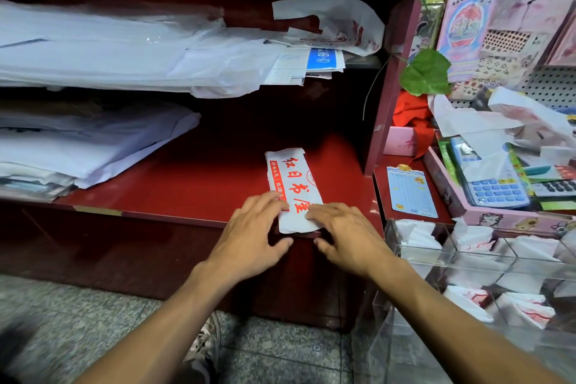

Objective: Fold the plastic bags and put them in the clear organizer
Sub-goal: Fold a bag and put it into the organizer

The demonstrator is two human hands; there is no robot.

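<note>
Organizer [448,254], clear and compartmented, stands at four o'clock and holds small folded white bags [467,298] with red print. Behind it a pink tray [448,193] carries calculators [495,187]. On the red shelf [193,184], a plastic bag [291,178] (folded into a long strip) lies at centre; left hand [249,234] and right hand [346,234] press flat fingers on its near end. Stacked bags fill the shelves at ten o'clock, above a speckled stone floor.
</note>
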